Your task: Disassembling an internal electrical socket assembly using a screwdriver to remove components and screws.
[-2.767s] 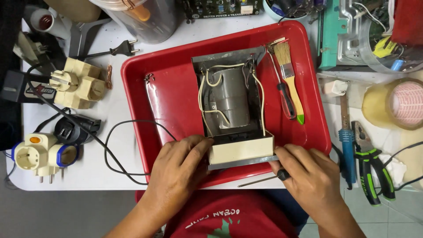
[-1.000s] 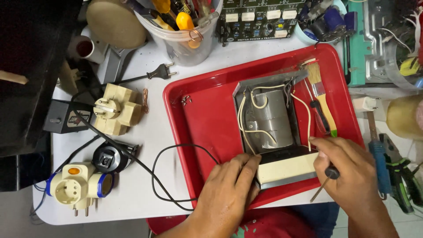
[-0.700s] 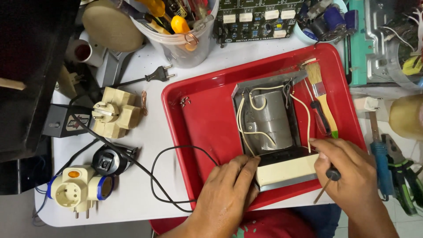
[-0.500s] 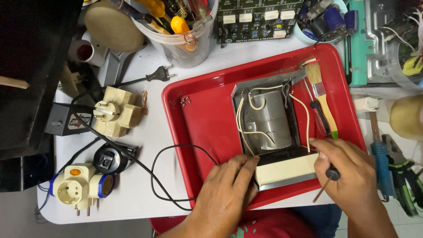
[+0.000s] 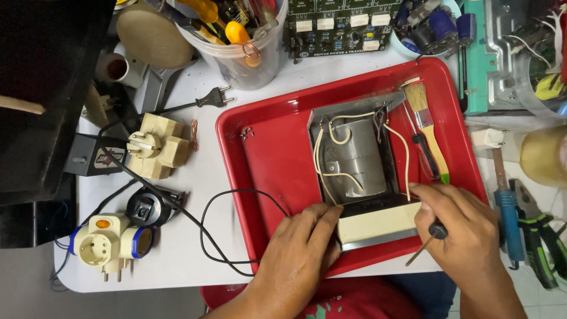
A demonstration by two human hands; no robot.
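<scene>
An opened grey metal device [image 5: 354,156] with white wires and a cream front panel [image 5: 378,224] lies in a red tray [image 5: 269,147]. My left hand [image 5: 298,251] presses on the panel's left end and the tray floor. My right hand [image 5: 458,227] rests on the panel's right end and grips a small black-handled screwdriver [image 5: 431,236] whose shaft points down-left past the tray rim. A black cable [image 5: 224,230] loops from the device over the tray edge onto the white table.
In the tray's right side lie a paintbrush [image 5: 428,127] and a dark screwdriver [image 5: 425,150]. Left of the tray sit plug adapters [image 5: 156,147], a multi-socket [image 5: 109,245] and a black adapter [image 5: 88,159]. A tool cup [image 5: 236,35], circuit board [image 5: 336,23], pliers [image 5: 543,236], tape roll [image 5: 543,156].
My view has shifted so the tray sits further right. My right hand now holds the screwdriver at the panel's right end; both hands have barely moved in the last second.
</scene>
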